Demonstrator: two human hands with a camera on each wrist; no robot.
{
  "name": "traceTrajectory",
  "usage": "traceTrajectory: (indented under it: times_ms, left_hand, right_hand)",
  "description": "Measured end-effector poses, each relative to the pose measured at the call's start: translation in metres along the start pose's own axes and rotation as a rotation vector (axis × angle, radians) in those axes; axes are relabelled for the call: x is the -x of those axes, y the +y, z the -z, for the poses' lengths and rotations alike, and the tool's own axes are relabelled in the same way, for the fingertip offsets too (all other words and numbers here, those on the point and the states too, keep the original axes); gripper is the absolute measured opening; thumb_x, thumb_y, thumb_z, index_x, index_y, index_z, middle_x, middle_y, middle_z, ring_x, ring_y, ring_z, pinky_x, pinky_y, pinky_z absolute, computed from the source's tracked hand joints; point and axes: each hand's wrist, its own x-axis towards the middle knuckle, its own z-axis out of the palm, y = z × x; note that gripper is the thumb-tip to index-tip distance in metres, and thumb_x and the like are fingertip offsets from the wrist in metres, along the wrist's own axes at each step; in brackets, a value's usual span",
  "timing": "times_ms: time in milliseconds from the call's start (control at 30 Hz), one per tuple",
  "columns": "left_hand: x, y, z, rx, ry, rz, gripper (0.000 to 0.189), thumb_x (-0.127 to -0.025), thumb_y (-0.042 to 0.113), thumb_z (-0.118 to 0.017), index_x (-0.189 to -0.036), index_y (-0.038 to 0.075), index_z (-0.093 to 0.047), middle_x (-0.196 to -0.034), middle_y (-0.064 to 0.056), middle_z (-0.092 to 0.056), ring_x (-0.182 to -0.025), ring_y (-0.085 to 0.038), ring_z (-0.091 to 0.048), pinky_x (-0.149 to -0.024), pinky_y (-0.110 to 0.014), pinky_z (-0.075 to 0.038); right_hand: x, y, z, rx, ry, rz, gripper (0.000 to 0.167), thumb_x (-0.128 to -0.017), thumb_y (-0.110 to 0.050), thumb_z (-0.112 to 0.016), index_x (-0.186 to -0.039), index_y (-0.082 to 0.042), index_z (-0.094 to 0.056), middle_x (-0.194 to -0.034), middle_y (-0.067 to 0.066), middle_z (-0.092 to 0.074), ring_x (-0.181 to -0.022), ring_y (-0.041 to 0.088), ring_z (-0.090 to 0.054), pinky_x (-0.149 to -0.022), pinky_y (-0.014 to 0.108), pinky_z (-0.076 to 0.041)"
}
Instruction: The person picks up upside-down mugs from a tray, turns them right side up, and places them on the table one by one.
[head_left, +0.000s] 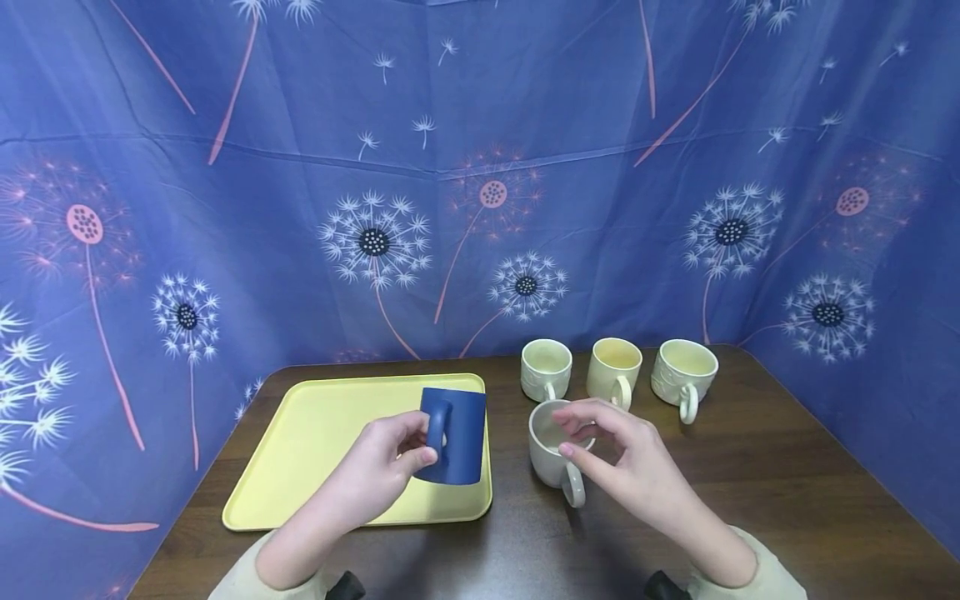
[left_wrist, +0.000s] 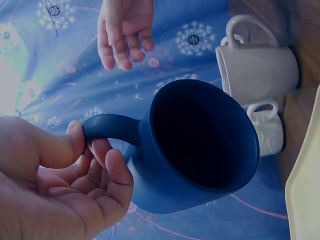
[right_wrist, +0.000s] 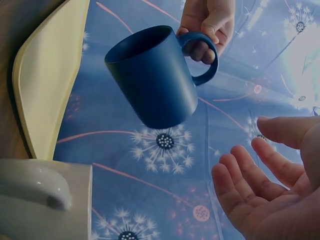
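Note:
My left hand (head_left: 382, 462) pinches the handle of a dark blue mug (head_left: 467, 437) between thumb and fingers. The mug is held tipped over the right part of a yellow tray (head_left: 322, 450); its dark mouth faces the camera in the left wrist view. My right hand (head_left: 637, 462) holds nothing, thumb apart from its gently bent fingers. In the head view it overlaps a light grey mug (head_left: 547, 457) that stands on the table, handle toward me. From the right wrist view, a gap shows between the right hand (right_wrist: 260, 190) and the blue mug (right_wrist: 155, 80).
Behind the grey mug, three pale mugs stand in a row: a greenish one (head_left: 545, 371), a yellowish one (head_left: 611, 371) and another greenish one (head_left: 682, 371). The wooden table (head_left: 795, 483) ends at a blue dandelion-print cloth (head_left: 600, 208) at the back and sides.

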Motion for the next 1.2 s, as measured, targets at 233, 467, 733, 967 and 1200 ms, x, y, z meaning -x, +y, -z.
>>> traceTrajectory:
  times_ms: [233, 467, 733, 967, 1200]
  left_hand:
    - [-0.004, 0.003, -0.011, -0.015, -0.039, -0.03, 0.005, -0.084, -0.004, -0.062, -0.088, 0.0, -0.061, -0.078, -0.004, -0.063, -0.074, -0.009, -0.059, -0.071, -0.024, -0.051]
    - [-0.006, 0.007, -0.023, -0.081, -0.094, -0.03, 0.009, -0.085, -0.005, -0.061, -0.083, 0.004, -0.06, -0.075, 0.001, -0.061, -0.071, -0.008, -0.057, -0.069, -0.024, -0.049]
    - [-0.009, 0.01, -0.034, -0.115, -0.185, -0.079, 0.009, -0.085, -0.003, -0.063, -0.082, 0.004, -0.058, -0.074, 0.001, -0.056, -0.069, -0.005, -0.054, -0.067, -0.021, -0.049]
    - [-0.011, 0.01, -0.045, -0.095, -0.232, -0.107, 0.008, -0.084, -0.004, -0.064, -0.083, 0.003, -0.06, -0.074, 0.002, -0.058, -0.067, -0.002, -0.053, -0.064, -0.018, -0.048]
    - [-0.009, 0.015, -0.05, -0.157, -0.308, -0.124, 0.01, -0.085, -0.002, -0.064, -0.082, 0.006, -0.06, -0.074, 0.004, -0.057, -0.068, 0.001, -0.05, -0.064, -0.015, -0.047]
  right_hand:
    - [-0.002, -0.004, -0.003, -0.019, -0.023, 0.017, 0.037, -0.077, 0.006, -0.071, -0.109, -0.01, -0.064, -0.105, -0.002, -0.066, -0.086, 0.007, -0.063, -0.071, 0.025, -0.054]
    - [-0.005, -0.007, -0.006, 0.004, -0.03, 0.031, 0.036, -0.077, 0.004, -0.072, -0.108, -0.012, -0.064, -0.107, 0.001, -0.067, -0.084, 0.007, -0.065, -0.071, 0.025, -0.054]
    - [-0.008, -0.007, -0.012, -0.025, -0.059, 0.057, 0.035, -0.077, 0.004, -0.073, -0.108, -0.01, -0.065, -0.107, 0.002, -0.066, -0.084, 0.013, -0.067, -0.072, 0.026, -0.055]
    - [-0.009, -0.005, -0.016, 0.049, -0.083, 0.124, 0.039, -0.073, 0.002, -0.077, -0.107, -0.013, -0.065, -0.107, -0.002, -0.065, -0.095, 0.011, -0.063, -0.078, 0.024, -0.054]
    - [-0.008, -0.003, -0.018, 0.141, -0.131, 0.205, 0.041, -0.07, -0.003, -0.08, -0.106, -0.016, -0.066, -0.104, -0.006, -0.065, -0.092, 0.009, -0.062, -0.076, 0.019, -0.051]
